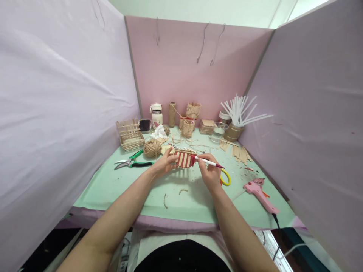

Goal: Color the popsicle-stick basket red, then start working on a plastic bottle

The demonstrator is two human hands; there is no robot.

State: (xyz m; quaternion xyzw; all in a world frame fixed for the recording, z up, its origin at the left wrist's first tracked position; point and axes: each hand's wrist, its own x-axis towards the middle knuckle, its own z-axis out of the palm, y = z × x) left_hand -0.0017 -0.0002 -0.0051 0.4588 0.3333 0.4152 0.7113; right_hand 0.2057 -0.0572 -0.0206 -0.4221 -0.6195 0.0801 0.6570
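Observation:
My left hand (166, 163) grips the left edge of a small wooden piece with red and bare-wood stripes (185, 160), held a little above the table. In my right hand (210, 173) is a white marker with a dark red end (210, 162). Its tip meets the right side of the striped piece, where the red looks solid. Just right of my right hand lies a pair of scissors with a yellow handle (226, 177), partly hidden by the hand. Left of my left hand are green-handled pruning shears (133, 163) and a ball of twine (152, 148).
A pink glue gun (261, 195) lies at the right, its cord running over the front edge. Loose wooden sticks (241, 154), a clear cup of water (219, 132) and a pot of white glue sticks (234, 132) stand behind. A stick-built rack (131, 136) and bottle (157, 115) are at back left.

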